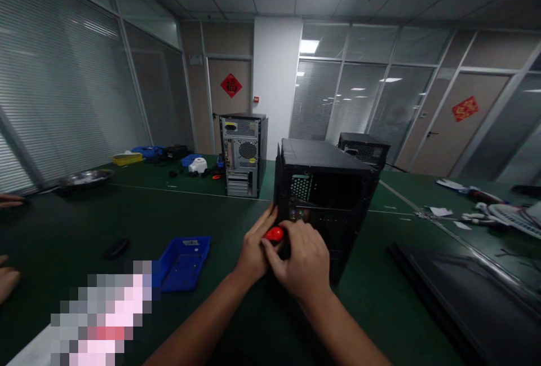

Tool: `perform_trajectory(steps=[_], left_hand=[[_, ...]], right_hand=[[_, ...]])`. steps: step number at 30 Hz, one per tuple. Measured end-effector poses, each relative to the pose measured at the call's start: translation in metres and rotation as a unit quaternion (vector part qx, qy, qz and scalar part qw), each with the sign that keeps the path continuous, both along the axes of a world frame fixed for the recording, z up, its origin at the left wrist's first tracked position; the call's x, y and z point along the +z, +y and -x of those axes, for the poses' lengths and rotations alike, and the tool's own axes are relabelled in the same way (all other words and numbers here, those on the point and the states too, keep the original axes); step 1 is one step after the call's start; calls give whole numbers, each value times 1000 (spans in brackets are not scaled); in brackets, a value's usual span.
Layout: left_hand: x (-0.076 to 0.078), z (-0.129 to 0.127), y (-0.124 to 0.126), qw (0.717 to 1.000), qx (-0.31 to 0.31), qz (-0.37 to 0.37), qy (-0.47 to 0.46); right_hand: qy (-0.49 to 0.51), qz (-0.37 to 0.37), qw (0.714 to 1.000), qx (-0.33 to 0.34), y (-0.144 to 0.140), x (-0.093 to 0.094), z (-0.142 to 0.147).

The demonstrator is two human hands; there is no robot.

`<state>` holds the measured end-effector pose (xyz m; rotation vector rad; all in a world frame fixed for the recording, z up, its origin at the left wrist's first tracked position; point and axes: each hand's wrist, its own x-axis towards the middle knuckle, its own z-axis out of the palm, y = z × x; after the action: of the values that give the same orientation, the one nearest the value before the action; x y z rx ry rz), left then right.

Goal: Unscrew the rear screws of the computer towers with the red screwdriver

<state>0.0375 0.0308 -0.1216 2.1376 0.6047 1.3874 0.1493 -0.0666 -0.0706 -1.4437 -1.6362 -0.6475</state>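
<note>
Gripping a red-handled tool point(274, 234), both hands, left hand point(253, 253), right hand point(305, 261), green table point(211, 214), glass-walled office.

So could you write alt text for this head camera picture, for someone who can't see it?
Two bare hands, the left hand and right hand, meet around a red-handled tool at the lower rear of a black computer case on a green table. A blue tray lies to the left, and a second computer tower stands behind.

case point(325, 185): matt black metal | red handle point(274, 234): glossy plastic | tray point(182, 263): blue plastic | table point(76, 230): matt green
</note>
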Motion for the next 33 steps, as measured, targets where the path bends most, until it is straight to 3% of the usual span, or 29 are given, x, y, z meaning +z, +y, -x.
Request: perform_trajectory(steps=[6, 11, 14, 16, 18, 20, 21, 23, 26, 30, 33], left_hand=[[8, 2, -5, 1000, 6, -10, 13], [21, 14, -6, 997, -55, -36, 30], [23, 18, -7, 996, -68, -40, 41], [20, 14, -10, 997, -61, -22, 46], [16, 8, -13, 997, -52, -3, 51], [11, 3, -15, 998, -39, 5, 49], [9, 1, -15, 998, -35, 7, 48], [7, 1, -14, 998, -35, 9, 48], [7, 8, -11, 998, -37, 12, 44], [9, 16, -10, 999, -28, 7, 44], [7, 12, -11, 998, -29, 1, 60]], right_hand=[[64, 35, 996, 46, -2, -10, 0], [177, -60, 975, 118, -9, -2, -5], [250, -151, 941, 169, -18, 15, -3], [316, -199, 902, 217, -27, 32, -1], [403, -233, 838, 285, -35, 50, -2], [436, -238, 817, 293, -41, 63, -9], [428, -233, 832, 264, -41, 67, -15], [356, -199, 900, 153, -38, 70, -29], [205, -97, 973, 29, -25, 64, -48], [121, 27, 991, 42, -9, 50, -53], [104, 63, 992, 27, -4, 44, -52]])
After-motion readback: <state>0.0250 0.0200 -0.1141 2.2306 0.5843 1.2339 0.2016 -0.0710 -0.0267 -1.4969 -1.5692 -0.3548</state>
